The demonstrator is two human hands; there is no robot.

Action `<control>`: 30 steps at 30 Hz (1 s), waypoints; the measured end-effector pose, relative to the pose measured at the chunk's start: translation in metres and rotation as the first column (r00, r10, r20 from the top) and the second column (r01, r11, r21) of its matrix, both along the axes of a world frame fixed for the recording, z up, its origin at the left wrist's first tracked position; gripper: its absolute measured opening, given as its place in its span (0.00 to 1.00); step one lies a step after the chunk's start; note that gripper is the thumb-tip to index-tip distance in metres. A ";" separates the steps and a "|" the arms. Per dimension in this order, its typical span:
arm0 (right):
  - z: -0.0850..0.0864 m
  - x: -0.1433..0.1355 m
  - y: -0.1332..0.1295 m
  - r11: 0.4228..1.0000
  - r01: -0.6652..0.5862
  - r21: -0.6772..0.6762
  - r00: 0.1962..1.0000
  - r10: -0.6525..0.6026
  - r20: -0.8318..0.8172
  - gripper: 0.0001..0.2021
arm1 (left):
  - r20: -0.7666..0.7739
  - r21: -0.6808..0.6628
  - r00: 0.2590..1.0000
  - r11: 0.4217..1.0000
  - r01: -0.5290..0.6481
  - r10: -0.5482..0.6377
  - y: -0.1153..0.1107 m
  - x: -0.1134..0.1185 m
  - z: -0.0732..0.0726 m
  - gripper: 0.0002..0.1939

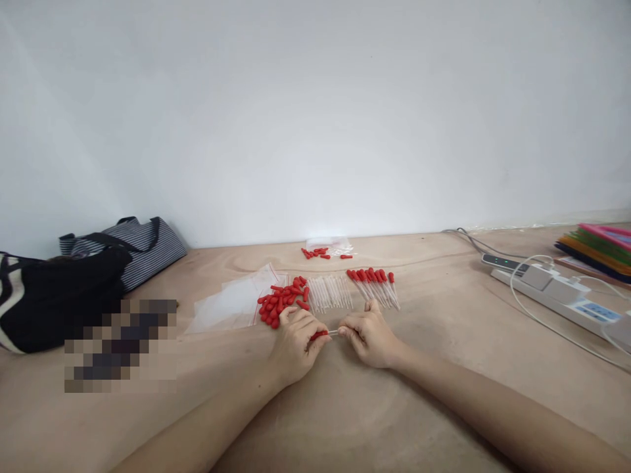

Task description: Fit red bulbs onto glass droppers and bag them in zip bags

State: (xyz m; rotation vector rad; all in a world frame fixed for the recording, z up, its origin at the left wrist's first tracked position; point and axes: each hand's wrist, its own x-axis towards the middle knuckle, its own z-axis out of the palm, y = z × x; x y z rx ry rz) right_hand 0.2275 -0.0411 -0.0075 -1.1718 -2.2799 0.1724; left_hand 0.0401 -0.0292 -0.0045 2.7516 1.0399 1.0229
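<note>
Between the fingers of my left hand (300,341) is a red rubber bulb (319,334). My right hand (369,335) pinches a thin clear tube (334,332), whose left end meets the bulb; whether it sits inside is hidden. A heap of red bulbs (279,303) lies just beyond my left hand. Beside the heap, a row of clear tubes (329,293) rests on the wooden table (315,420). Behind my right hand are several tubes with red bulbs on their far ends (374,284).
Clear plastic bags (229,301) lie left of the heap. Farther back are more bulbs (315,252) and a small bag (328,242). Black (64,295) and striped (148,246) bags stand left. A power strip (557,299) with cables and colourful folders (599,249) are at right.
</note>
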 end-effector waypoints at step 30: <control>0.001 -0.006 0.005 0.962 0.025 -0.272 1.000 -0.027 -0.006 0.20 | 0.033 -0.081 0.999 0.997 -0.008 0.010 0.007 0.000 -0.006 0.05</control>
